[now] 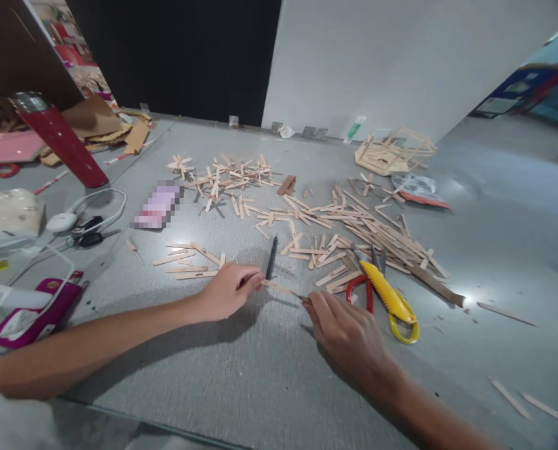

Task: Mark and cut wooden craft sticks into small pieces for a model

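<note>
Between thumb and fingers, my left hand [232, 289] pinches one end of a thin wooden stick [279, 287], held just above the grey table. My right hand [342, 322] is closed around a small tool with a dark pointed tip [300, 296], which meets the stick's right end; the rest of the tool is hidden in the fingers. A black pen [272, 257] lies just beyond my left fingertips. Several loose sticks [191, 269] rest behind my left wrist. Scissors with a red handle and a yellow-handled cutter [386, 292] lie beyond my right hand.
A large pile of wooden sticks [377, 228] spreads across the grey table [241, 387]. A stick frame [394, 152] stands at the back right. On the left are a red bottle [63, 140], a pixelated pink object [159, 205], keys, white cables and a purple pouch [39, 312].
</note>
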The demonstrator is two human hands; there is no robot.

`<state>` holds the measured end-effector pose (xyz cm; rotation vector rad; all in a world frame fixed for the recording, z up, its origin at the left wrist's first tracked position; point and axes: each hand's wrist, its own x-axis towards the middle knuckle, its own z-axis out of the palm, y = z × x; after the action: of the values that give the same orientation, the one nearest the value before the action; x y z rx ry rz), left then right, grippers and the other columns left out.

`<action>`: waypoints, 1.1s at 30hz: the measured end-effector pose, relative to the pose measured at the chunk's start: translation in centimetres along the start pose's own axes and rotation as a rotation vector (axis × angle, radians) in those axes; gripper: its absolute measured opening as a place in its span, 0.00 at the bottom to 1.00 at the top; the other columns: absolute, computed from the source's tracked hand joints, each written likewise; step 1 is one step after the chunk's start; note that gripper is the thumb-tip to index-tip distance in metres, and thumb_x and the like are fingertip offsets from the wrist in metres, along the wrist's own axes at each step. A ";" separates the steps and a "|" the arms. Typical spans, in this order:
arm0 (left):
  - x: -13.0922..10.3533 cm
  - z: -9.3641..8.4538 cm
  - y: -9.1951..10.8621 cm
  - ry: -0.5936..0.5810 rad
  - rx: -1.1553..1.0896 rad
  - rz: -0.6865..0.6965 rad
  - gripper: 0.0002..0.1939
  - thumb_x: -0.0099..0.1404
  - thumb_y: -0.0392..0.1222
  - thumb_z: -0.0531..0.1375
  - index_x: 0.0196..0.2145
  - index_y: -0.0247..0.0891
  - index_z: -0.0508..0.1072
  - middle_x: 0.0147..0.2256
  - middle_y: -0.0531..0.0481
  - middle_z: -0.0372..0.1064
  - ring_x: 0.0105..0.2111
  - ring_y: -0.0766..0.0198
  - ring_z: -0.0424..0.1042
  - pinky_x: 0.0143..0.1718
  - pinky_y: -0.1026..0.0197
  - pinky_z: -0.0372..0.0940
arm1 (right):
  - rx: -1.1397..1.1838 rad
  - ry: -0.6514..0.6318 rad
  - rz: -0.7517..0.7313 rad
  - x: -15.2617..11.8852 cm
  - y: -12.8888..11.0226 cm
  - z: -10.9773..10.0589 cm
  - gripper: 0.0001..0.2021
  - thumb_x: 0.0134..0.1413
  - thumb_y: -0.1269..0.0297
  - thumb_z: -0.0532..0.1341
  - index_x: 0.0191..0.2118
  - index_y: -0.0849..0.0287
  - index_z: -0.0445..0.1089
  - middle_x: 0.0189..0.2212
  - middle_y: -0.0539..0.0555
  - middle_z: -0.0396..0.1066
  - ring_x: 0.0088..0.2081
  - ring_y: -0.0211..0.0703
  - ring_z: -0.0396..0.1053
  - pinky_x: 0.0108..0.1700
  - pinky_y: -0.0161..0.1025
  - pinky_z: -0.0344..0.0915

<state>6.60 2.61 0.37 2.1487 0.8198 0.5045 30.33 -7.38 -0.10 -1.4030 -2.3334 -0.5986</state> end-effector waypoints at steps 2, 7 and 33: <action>0.3 0.0 -0.2 -0.024 0.019 -0.010 0.22 0.79 0.45 0.46 0.27 0.38 0.64 0.20 0.57 0.58 0.21 0.68 0.59 0.27 0.65 0.54 | 0.009 -0.040 0.021 0.1 -0.1 0.0 0.15 0.78 0.72 0.48 0.39 0.60 0.68 0.24 0.51 0.71 0.25 0.42 0.69 0.31 0.38 0.57; 0.3 0.6 -0.1 -0.087 0.122 -0.004 0.20 0.77 0.41 0.48 0.26 0.39 0.61 0.20 0.57 0.55 0.20 0.68 0.54 0.28 0.62 0.50 | -0.060 -0.191 -0.020 0.1 -0.8 0.2 0.15 0.64 0.87 0.53 0.42 0.60 0.69 0.29 0.51 0.74 0.29 0.44 0.72 0.32 0.39 0.58; 0.3 1.1 -0.8 -0.103 0.250 0.055 0.21 0.79 0.40 0.49 0.26 0.39 0.65 0.20 0.54 0.60 0.21 0.65 0.58 0.27 0.61 0.47 | -0.308 -0.380 -0.128 1.6 -2.6 -0.1 0.12 0.59 0.84 0.55 0.36 0.59 0.67 0.23 0.52 0.69 0.21 0.46 0.70 0.23 0.40 0.53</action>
<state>7.21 2.65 -0.91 2.4103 0.8029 0.3294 27.34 -7.35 0.37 -1.6293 -2.7368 -0.8186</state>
